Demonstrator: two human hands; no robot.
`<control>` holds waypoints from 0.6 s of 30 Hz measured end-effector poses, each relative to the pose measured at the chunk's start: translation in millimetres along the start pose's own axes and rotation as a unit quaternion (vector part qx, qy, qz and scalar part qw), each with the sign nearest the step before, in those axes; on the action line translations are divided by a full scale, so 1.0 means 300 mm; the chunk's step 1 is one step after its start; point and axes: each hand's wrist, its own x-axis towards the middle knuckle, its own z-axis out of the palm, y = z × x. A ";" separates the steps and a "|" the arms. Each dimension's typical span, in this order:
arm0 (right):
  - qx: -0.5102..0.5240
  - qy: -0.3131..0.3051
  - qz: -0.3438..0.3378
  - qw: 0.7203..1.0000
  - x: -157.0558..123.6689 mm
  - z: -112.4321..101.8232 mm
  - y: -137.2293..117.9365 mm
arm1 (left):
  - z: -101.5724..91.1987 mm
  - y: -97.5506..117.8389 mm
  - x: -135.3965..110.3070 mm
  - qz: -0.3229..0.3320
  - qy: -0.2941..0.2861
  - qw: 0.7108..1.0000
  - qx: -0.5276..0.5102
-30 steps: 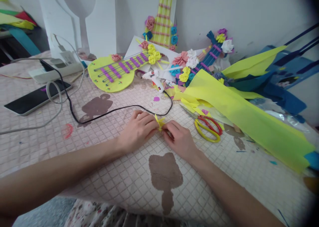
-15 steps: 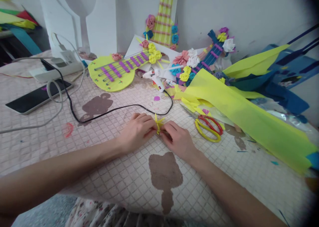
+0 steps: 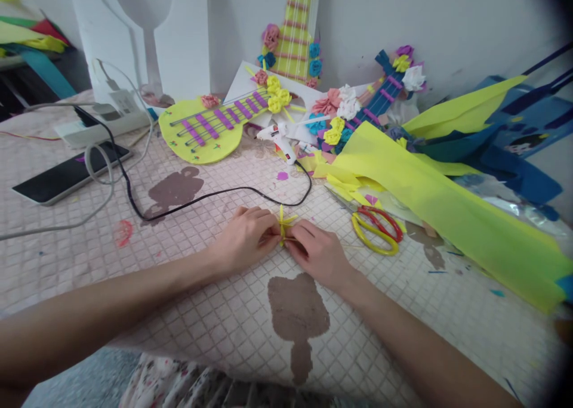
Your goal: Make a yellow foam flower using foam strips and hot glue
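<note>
Between my two hands is a small yellow strip piece point(image 3: 283, 222) with narrow ends sticking up and to the side, like crepe paper twisted or tied in the middle. My left hand point(image 3: 248, 236) pinches it from the left, its fingers bent and closed. From the right, my right hand point(image 3: 319, 250) closes thumb and fingers on its other side. A thin thread-like line seems to run through the fingers, too fine to make out. Just right of my right hand lie scissors point(image 3: 378, 232) with one red and one yellow handle loop.
A white glue gun point(image 3: 280, 141) lies ahead, its black cord point(image 3: 215, 190) looping across the tablecloth point(image 3: 215, 312). Flower-trimmed paper guitars point(image 3: 206, 130) stand behind. Yellow crepe paper point(image 3: 447, 211) stretches along the right. A phone point(image 3: 67, 175) and power strip point(image 3: 102, 127) are at left.
My fingers have shifted slightly around the yellow piece, and its ends now point a little differently. Both hands keep their pinch; the view has moved very slightly.
</note>
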 end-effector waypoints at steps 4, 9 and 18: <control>-0.018 0.020 -0.016 1.000 0.003 0.001 -0.003 | -0.004 0.002 0.001 -0.025 -0.013 0.999 -0.020; -0.017 0.043 -0.030 0.998 0.006 0.005 -0.001 | -0.003 -0.006 0.005 -0.028 -0.013 0.998 -0.046; -0.044 0.051 -0.062 0.996 0.011 -0.001 -0.003 | 0.002 -0.008 0.001 -0.023 0.000 0.997 -0.072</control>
